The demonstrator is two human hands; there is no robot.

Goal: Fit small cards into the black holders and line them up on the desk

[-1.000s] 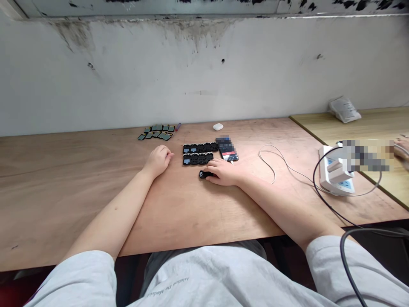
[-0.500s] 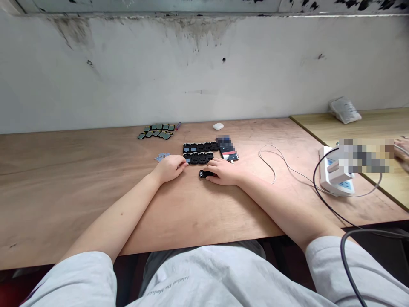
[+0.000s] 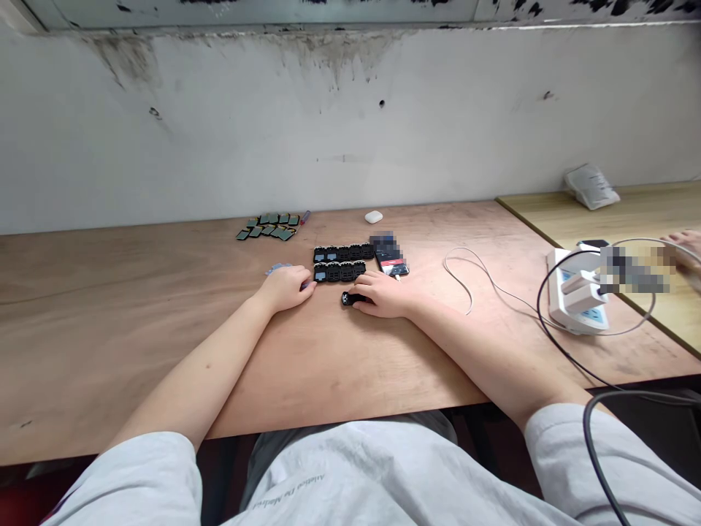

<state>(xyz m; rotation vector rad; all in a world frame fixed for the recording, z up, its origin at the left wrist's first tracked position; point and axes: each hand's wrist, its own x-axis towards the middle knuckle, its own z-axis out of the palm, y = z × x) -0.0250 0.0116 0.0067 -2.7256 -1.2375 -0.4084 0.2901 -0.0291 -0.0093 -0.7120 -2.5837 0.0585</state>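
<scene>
My left hand (image 3: 287, 288) rests on the table with its fingers curled together. A bluish bit shows at its fingertips, too small to make out. Just behind that hand lies a pile of small pale-blue pieces (image 3: 278, 268), partly covered by it. My right hand (image 3: 382, 294) is closed on a small black plastic housing (image 3: 347, 298), whose left end sticks out of the fingers. Between and beyond the hands, black plastic housings stand in a front row (image 3: 340, 272) and a back row (image 3: 343, 253). A pale-blue piece (image 3: 320, 276) sits in the leftmost front one.
Green circuit boards (image 3: 268, 228) lie at the back left beside a screwdriver (image 3: 305, 217). A phone (image 3: 395, 266) touches the back row, and a white case (image 3: 374, 217) is behind it. Right are a power strip (image 3: 558, 292), cables and another person's hand (image 3: 687, 245).
My left hand has drawn back slightly left and down from the leftmost front housing, baring its pale-blue piece. My right hand stays put. The other person's hand at far right has shifted.
</scene>
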